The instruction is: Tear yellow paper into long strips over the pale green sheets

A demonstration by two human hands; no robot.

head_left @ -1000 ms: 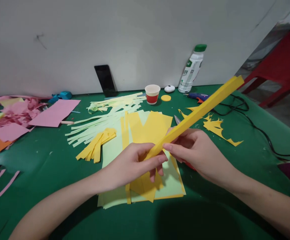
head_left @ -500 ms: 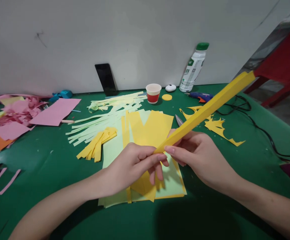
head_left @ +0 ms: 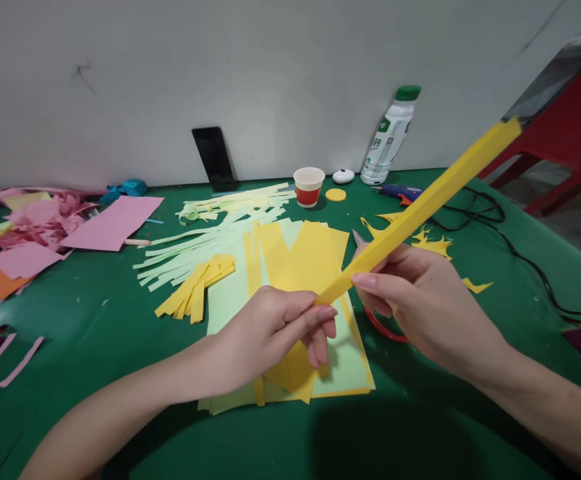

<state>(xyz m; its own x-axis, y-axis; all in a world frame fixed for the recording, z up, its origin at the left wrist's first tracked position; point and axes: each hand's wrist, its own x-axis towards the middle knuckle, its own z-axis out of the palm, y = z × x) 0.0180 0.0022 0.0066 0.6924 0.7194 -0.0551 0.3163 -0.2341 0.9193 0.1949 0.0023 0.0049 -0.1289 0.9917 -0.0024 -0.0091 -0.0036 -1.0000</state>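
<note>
A long folded strip of yellow paper [head_left: 420,209] slants up to the right between my hands. My left hand [head_left: 285,327] pinches its lower end, fingers curled beneath. Farther along, my right hand [head_left: 415,293] grips the strip between thumb and fingers. Under my hands lie light green sheets [head_left: 225,300] with yellow paper pieces [head_left: 317,253] on top. Scissors with a red handle [head_left: 387,330] lie partly hidden behind my right hand. A bundle of short yellow strips [head_left: 197,287] rests left of the sheets, near fringed pale green strips [head_left: 170,263].
Pink paper scraps [head_left: 45,223] crowd the left side. Along the wall stand a black phone [head_left: 213,159], a paper cup [head_left: 309,187] and a leaning bottle [head_left: 389,140]. A glue gun [head_left: 395,191] with a black cord [head_left: 530,263] lies right, near jagged yellow scraps [head_left: 433,245].
My right hand has slid up along the yellow strip, away from my left hand. The strip's far end has risen slightly, and the red scissor handle now shows.
</note>
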